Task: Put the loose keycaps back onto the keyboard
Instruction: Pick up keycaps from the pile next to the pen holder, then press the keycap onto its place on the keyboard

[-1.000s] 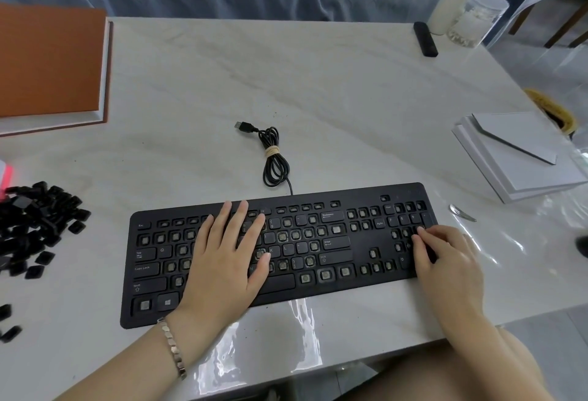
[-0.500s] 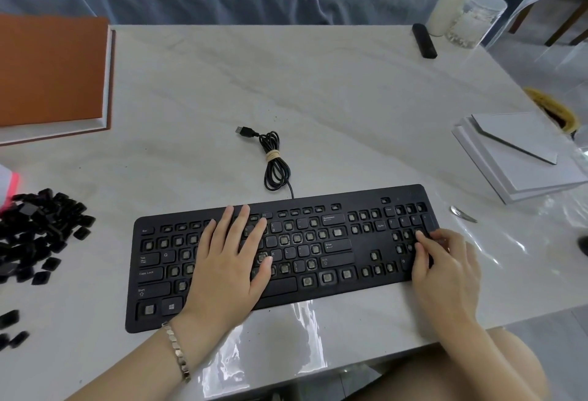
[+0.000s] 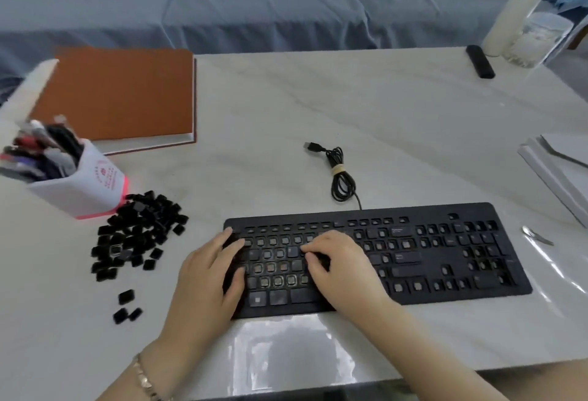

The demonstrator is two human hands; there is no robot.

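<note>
- The keyboard (image 3: 477,211) is lying on the white marble table (image 3: 397,120), close to the front edge and a little right of the middle, with its long side along the edge.
- It is black and full-size. Most of its places are showing bare sockets with a small pale dome inside, and only some wider keys are wearing their caps.
- Its black cable (image 3: 342,178) is lying behind it, coiled and tied with a pale band, with the USB plug pointing left.
- The loose keycaps (image 3: 136,235) are lying in a black pile to the left of the keyboard, just in front of a white pen holder (image 3: 82,184) with a pink base. Three more caps are lying apart, nearer to the front edge.
- The left hand (image 3: 206,276) is resting on the left end of the keyboard, its fingers relaxed and only lightly bent, with the thumb lying on the lower rows.
- The right hand (image 3: 343,264) is pressing on the left-middle keys with curled fingers. I cannot tell if it is pinching a cap under the fingertips.
- A brown notebook (image 3: 124,95) is lying at the far left, and a small metal tool (image 3: 537,236) is lying just right of the keyboard.
</note>
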